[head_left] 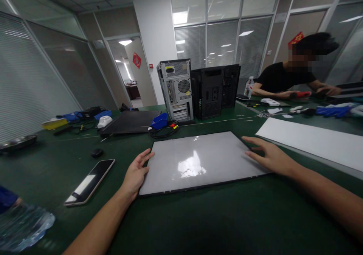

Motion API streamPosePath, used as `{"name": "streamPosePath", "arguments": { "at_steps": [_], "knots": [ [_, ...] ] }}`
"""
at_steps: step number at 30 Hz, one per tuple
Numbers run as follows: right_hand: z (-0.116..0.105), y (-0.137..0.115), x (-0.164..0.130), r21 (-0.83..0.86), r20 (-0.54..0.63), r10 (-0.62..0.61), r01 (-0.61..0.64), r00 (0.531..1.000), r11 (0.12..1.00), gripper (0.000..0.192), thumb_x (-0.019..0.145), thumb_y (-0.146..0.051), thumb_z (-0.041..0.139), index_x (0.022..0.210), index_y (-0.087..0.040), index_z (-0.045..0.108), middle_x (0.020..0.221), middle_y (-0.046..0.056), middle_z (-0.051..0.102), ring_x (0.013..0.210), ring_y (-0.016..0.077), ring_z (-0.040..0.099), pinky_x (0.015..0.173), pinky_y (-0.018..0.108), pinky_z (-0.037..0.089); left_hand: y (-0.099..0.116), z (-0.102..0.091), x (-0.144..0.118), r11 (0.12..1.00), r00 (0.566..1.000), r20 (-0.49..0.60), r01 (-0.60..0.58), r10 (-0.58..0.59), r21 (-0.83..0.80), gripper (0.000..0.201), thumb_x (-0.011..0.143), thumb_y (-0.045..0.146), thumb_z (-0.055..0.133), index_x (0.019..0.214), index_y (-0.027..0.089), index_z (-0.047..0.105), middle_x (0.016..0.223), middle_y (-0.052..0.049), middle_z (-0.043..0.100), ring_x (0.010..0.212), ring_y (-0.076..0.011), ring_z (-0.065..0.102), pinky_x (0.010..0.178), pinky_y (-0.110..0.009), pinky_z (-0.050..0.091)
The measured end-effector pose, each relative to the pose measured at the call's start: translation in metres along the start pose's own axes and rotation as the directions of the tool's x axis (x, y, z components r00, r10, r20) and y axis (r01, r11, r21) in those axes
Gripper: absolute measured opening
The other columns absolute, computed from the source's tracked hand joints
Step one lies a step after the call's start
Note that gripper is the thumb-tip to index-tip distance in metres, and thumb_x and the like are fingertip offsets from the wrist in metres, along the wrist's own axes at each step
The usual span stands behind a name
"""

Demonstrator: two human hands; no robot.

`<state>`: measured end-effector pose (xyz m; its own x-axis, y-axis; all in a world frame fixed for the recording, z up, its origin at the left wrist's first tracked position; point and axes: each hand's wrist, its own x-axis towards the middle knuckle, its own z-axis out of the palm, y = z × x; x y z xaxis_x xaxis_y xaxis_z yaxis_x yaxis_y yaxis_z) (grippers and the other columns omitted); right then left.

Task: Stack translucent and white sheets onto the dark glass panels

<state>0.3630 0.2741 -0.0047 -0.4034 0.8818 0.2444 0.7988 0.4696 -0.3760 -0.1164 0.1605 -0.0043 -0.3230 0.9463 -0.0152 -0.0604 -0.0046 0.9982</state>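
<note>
Left hand (pixel 136 173) and right hand (pixel 269 157), fingers spread flat, flank the glossy panel (pixel 198 160); it may slide on the green table (pixel 198 217) or get smudged.

Phone (pixel 89 182) left of panel (pixel 198 162); computers (pixel 198 90) behind.

Both forearms run out of the bottom edge, so neither elbow shows. The left hand (pixel 136 173) covers the near left edge of the grey panel (pixel 198 160). A plastic water bottle (pixel 22 224) is cut off at the lower left corner. Across the surface (pixel 198 217), a seated person (pixel 286 77) is smeared by motion. Small tools before that person are too blurred to identify.
</note>
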Motion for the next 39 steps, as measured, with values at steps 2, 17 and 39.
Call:
{"name": "streamPosePath", "arguments": {
  "at_steps": [2,17,39],
  "knots": [
    [-0.006,0.023,0.004,-0.123,-0.095,0.065,-0.076,0.993,0.989,0.067,0.088,-0.059,0.043,0.147,-0.029,0.034,0.147,0.005,0.042,0.122,0.0281,0.051,0.101,0.046,0.045,0.003,0.002,-0.002,1.000,1.000,-0.015,0.003,-0.003,0.007,0.077,0.059,-0.001,0.057,0.132,0.023,0.053,0.140,-0.009,0.056,0.106,-0.0226,0.064,0.060,-0.022,0.048],
    [-0.011,0.126,0.001,-0.388,-0.103,0.324,-0.338,0.940,0.858,0.063,0.089,-0.061,0.032,0.124,-0.017,0.061,0.122,0.018,0.060,0.105,0.0376,0.058,0.084,0.055,0.047,0.000,0.001,0.000,0.993,1.000,0.014,0.011,-0.013,0.114,0.069,0.067,0.004,0.054,0.134,0.019,0.050,0.138,-0.009,0.057,0.108,-0.0186,0.060,0.070,-0.023,0.044],
    [0.018,-0.014,0.000,-0.180,0.007,-0.004,0.005,1.000,0.984,0.061,0.089,-0.063,0.039,0.129,-0.022,0.060,0.134,0.007,0.056,0.126,0.0280,0.048,0.109,0.048,0.036,-0.007,-0.004,0.005,0.997,0.998,0.061,0.031,-0.035,0.064,0.056,0.067,0.012,0.062,0.123,0.016,0.058,0.128,-0.010,0.064,0.092,-0.0170,0.065,0.066,-0.024,0.045]
  ]
}}
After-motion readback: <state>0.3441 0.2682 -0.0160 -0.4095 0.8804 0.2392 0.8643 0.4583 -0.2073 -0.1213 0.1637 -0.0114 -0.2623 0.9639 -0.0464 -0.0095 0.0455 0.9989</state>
